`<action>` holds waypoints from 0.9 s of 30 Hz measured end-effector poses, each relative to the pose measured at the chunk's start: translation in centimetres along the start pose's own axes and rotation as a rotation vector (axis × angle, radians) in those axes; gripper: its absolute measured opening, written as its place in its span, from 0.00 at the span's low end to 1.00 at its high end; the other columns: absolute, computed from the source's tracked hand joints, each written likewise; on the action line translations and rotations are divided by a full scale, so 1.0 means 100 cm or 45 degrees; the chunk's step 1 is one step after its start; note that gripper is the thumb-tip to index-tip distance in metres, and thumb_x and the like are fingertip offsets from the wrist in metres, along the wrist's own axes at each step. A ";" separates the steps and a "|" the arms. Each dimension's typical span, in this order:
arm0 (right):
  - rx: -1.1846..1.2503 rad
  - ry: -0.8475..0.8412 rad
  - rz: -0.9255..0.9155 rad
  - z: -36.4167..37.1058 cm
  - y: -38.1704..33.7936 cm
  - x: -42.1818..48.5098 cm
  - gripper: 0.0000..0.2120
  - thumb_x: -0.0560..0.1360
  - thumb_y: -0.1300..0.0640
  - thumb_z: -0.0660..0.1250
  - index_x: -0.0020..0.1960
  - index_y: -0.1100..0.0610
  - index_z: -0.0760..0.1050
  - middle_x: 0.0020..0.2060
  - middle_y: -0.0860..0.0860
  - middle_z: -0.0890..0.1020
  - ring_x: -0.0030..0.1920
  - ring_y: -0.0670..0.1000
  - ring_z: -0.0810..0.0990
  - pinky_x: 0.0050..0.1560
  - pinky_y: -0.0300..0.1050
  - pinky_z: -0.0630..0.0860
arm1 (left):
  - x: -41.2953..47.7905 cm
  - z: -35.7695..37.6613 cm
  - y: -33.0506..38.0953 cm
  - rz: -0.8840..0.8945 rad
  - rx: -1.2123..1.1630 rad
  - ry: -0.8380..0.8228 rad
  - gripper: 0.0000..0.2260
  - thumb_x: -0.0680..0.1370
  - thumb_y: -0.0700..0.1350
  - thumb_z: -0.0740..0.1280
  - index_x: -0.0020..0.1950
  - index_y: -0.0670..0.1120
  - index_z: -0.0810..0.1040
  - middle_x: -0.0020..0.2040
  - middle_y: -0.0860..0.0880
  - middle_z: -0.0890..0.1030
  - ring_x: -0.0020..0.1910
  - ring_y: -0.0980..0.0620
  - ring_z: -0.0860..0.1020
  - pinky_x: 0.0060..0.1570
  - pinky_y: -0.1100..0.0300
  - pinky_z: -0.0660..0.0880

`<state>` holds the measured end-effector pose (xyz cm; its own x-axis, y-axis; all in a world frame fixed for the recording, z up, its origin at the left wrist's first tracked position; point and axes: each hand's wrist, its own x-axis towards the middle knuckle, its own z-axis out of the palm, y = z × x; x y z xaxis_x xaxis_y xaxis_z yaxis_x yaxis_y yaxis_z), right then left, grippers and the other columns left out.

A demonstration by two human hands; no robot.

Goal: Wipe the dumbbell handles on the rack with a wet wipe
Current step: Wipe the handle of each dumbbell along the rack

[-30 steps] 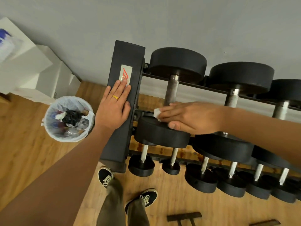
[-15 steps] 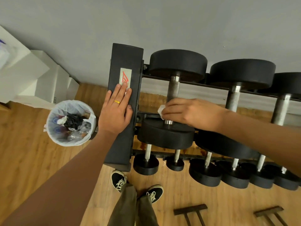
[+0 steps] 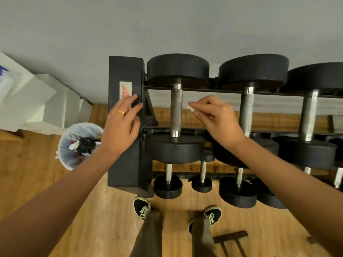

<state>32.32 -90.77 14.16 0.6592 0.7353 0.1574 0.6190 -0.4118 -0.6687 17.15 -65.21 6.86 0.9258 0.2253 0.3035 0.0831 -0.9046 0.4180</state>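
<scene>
The left hand [image 3: 120, 127] lies flat with straight fingers on the rack's black end post [image 3: 122, 164], holding nothing. The right hand [image 3: 217, 117] pinches a small white wet wipe [image 3: 191, 107] between thumb and fingertips, just right of the leftmost top-row dumbbell's steel handle [image 3: 176, 108] — close, but not touching it.

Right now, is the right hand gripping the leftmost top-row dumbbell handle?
No, the right hand pinches a small white wet wipe just to the right of the handle, apart from it.

The right hand [image 3: 217, 117] pinches, seemingly, a wipe [image 3: 191, 107] beside the handle [image 3: 176, 110].
</scene>
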 end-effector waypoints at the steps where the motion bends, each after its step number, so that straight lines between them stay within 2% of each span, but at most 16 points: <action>1: 0.076 0.023 0.084 -0.006 0.003 -0.004 0.15 0.79 0.64 0.68 0.64 0.58 0.80 0.52 0.51 0.80 0.54 0.47 0.79 0.58 0.43 0.77 | 0.007 -0.006 0.010 0.078 0.006 0.018 0.16 0.81 0.39 0.61 0.67 0.38 0.78 0.72 0.39 0.74 0.71 0.38 0.70 0.72 0.43 0.68; 3: 0.228 0.074 0.231 -0.018 0.004 -0.007 0.14 0.80 0.61 0.67 0.65 0.55 0.79 0.53 0.48 0.80 0.56 0.45 0.79 0.59 0.42 0.78 | 0.022 -0.018 0.033 0.225 0.047 0.058 0.14 0.80 0.37 0.63 0.65 0.38 0.79 0.68 0.38 0.76 0.66 0.37 0.74 0.66 0.44 0.71; 5: 0.313 0.135 0.283 -0.035 0.009 -0.010 0.14 0.80 0.59 0.67 0.66 0.54 0.79 0.54 0.46 0.80 0.56 0.43 0.78 0.57 0.36 0.77 | 0.041 -0.025 0.061 0.372 0.131 0.076 0.14 0.79 0.36 0.65 0.64 0.39 0.79 0.67 0.37 0.77 0.62 0.37 0.75 0.61 0.43 0.71; 7: 0.390 0.196 0.311 -0.054 0.018 -0.016 0.14 0.80 0.58 0.67 0.65 0.54 0.80 0.52 0.46 0.81 0.54 0.42 0.79 0.54 0.33 0.76 | 0.062 -0.029 0.085 0.528 0.233 0.044 0.14 0.79 0.37 0.65 0.64 0.39 0.79 0.66 0.38 0.77 0.61 0.37 0.77 0.58 0.42 0.73; 9: 0.454 0.239 0.359 -0.072 0.032 -0.025 0.14 0.80 0.58 0.67 0.65 0.53 0.80 0.51 0.47 0.82 0.52 0.43 0.80 0.54 0.35 0.78 | 0.088 -0.033 0.104 0.647 0.362 -0.045 0.15 0.80 0.38 0.64 0.66 0.39 0.78 0.67 0.39 0.77 0.62 0.37 0.77 0.55 0.42 0.73; 12: 0.604 0.284 0.502 -0.093 0.060 -0.042 0.13 0.80 0.58 0.69 0.63 0.52 0.81 0.51 0.47 0.84 0.52 0.45 0.83 0.57 0.44 0.80 | 0.123 -0.036 0.120 0.777 0.584 -0.190 0.18 0.82 0.44 0.60 0.71 0.42 0.75 0.71 0.42 0.76 0.69 0.41 0.74 0.64 0.42 0.68; 14: 0.703 0.333 0.591 -0.101 0.078 -0.050 0.11 0.79 0.58 0.69 0.60 0.49 0.82 0.51 0.47 0.85 0.51 0.45 0.84 0.58 0.49 0.81 | 0.145 -0.035 0.124 0.853 0.706 -0.364 0.21 0.84 0.48 0.56 0.74 0.43 0.73 0.74 0.43 0.74 0.74 0.42 0.71 0.72 0.42 0.63; 16: 0.804 0.390 0.678 -0.105 0.093 -0.053 0.11 0.79 0.58 0.69 0.56 0.43 0.81 0.50 0.45 0.85 0.51 0.47 0.84 0.60 0.52 0.80 | 0.167 -0.032 0.128 0.948 0.786 -0.564 0.23 0.84 0.51 0.53 0.76 0.43 0.72 0.74 0.43 0.74 0.76 0.43 0.69 0.75 0.43 0.61; 18: 0.861 0.415 0.744 -0.105 0.105 -0.052 0.11 0.79 0.58 0.69 0.55 0.43 0.81 0.50 0.45 0.85 0.52 0.48 0.84 0.61 0.54 0.79 | 0.183 -0.029 0.130 1.038 0.815 -0.674 0.23 0.84 0.51 0.53 0.74 0.43 0.74 0.72 0.42 0.76 0.75 0.43 0.71 0.74 0.43 0.64; 24: 0.977 0.436 0.820 -0.085 0.125 -0.034 0.10 0.78 0.60 0.70 0.58 0.52 0.83 0.48 0.48 0.86 0.49 0.47 0.85 0.58 0.52 0.81 | 0.188 -0.022 0.122 1.186 0.764 -0.497 0.19 0.85 0.49 0.60 0.71 0.41 0.77 0.69 0.40 0.79 0.70 0.41 0.76 0.71 0.43 0.71; 27: 1.091 0.471 0.850 -0.077 0.125 -0.024 0.09 0.79 0.62 0.69 0.57 0.55 0.83 0.49 0.48 0.86 0.48 0.45 0.85 0.53 0.43 0.82 | 0.188 -0.020 0.119 1.191 0.765 -0.469 0.19 0.85 0.50 0.60 0.72 0.41 0.76 0.69 0.41 0.79 0.71 0.41 0.76 0.72 0.43 0.70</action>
<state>41.79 -101.80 11.05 0.9197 0.2468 -0.3054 -0.3015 -0.0544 -0.9519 34.78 -71.05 19.24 0.7610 -0.6481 -0.0288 -0.6175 -0.7101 -0.3384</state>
